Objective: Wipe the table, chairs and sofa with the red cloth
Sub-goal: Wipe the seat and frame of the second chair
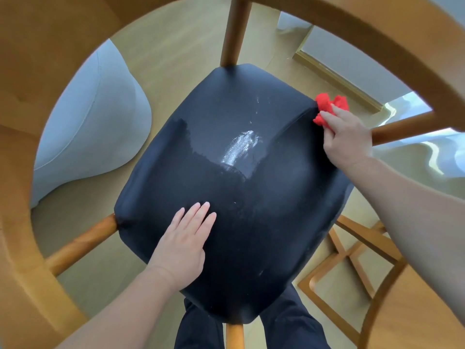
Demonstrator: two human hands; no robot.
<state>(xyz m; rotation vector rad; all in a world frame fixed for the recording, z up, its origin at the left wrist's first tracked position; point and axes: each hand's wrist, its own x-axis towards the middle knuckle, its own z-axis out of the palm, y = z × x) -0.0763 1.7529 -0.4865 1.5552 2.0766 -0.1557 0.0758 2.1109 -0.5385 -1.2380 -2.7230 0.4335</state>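
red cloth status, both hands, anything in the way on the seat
Right hand grips red cloth at the black seat's far right edge. Left hand flat on the seat's near left. Wet streak mid-seat, no obstruction seen.

The right hand (344,139) covers part of the red cloth (327,102). The blurred chair back (20,248) runs off the edges and hides part of the sofa (88,122).
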